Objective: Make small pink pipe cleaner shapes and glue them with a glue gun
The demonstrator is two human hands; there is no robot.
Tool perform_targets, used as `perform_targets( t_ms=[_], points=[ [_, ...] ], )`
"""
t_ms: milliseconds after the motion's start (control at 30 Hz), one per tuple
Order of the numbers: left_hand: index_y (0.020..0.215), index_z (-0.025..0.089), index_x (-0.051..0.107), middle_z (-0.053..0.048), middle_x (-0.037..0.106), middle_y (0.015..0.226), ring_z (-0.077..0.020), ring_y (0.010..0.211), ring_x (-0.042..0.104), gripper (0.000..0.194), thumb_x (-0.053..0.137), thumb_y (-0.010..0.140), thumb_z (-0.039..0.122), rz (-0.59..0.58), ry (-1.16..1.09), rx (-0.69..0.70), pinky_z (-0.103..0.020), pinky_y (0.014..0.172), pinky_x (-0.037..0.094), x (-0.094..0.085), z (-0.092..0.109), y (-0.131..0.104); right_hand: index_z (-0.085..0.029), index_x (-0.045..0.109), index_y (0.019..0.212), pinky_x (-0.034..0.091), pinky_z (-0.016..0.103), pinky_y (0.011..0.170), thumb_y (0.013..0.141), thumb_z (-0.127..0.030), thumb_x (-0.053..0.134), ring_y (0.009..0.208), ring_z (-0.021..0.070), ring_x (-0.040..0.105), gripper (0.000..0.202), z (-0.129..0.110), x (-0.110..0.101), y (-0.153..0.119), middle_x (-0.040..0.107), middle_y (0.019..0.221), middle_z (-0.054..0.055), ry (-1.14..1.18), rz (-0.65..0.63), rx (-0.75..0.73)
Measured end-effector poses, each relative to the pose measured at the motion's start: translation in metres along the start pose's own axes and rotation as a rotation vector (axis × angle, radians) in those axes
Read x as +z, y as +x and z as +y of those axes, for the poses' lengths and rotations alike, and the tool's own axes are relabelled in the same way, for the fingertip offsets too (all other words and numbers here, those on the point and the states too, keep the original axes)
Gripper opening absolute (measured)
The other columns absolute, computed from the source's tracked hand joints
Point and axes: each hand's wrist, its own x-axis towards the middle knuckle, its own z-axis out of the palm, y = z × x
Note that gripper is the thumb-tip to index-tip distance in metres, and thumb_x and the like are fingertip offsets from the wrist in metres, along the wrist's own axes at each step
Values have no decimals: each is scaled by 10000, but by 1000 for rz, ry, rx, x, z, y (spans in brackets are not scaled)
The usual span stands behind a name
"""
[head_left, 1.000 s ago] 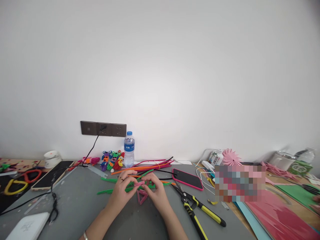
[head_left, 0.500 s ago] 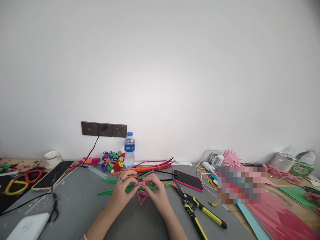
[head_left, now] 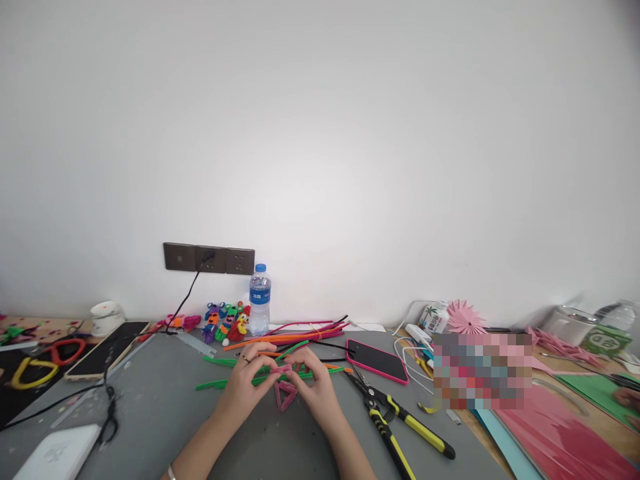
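Between the fingertips of both hands is a short pink pipe cleaner. My left hand pinches its left end, and my right hand pinches the right end. Just below the fingers, a bent pink pipe-cleaner piece with a triangular outline lies on the grey mat. Green pipe cleaners run beneath and behind the hands. Farther back lies a bundle of orange, red and pink pipe cleaners.
Yellow-black pliers and a pink-cased phone lie to the right. A water bottle stands at the back beside small colourful figures. Scissors, another phone and a white device are leftward. Another person's hand shows far right.
Both hands stay nearly in place with small finger movements. The pink pipe cleaner between them now looks slightly bent, where it looked straighter before.
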Motion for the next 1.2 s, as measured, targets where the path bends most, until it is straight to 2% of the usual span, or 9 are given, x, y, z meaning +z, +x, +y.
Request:
perform_targets(
  t_ms=[233,500,867,1200],
  points=[
    [812,232,587,-70,582,1076,-250,1092,561,79,572,889,220,-33,-13,-12,-404,886,507,1,-3,-2,-201,656,792,442,277,652,843,-316,630,725,180,559,129,-4,-1,2,598,789,36,4,-10,28],
    [902,247,617,-75,602,1094,-262,1105,574,45,593,865,239,-16,-17,3,-407,890,523,-1,-1,-2,-203,666,770,438,282,648,837,-339,641,732,186,565,154,-1,-1,1,601,765,32,27,28,38],
    [887,252,627,-70,583,1088,-249,1101,567,88,563,882,192,-23,6,37,-398,903,515,-1,1,-1,-197,658,747,435,273,649,831,-319,647,716,179,558,149,-1,0,2,583,759,27,50,21,61],
    [877,236,590,-72,585,1072,-246,1098,568,48,565,878,196,10,6,18,-390,899,513,0,0,0,-193,654,755,407,270,625,849,-347,619,695,174,537,184,1,-1,1,591,747,31,26,45,56]
  ],
)
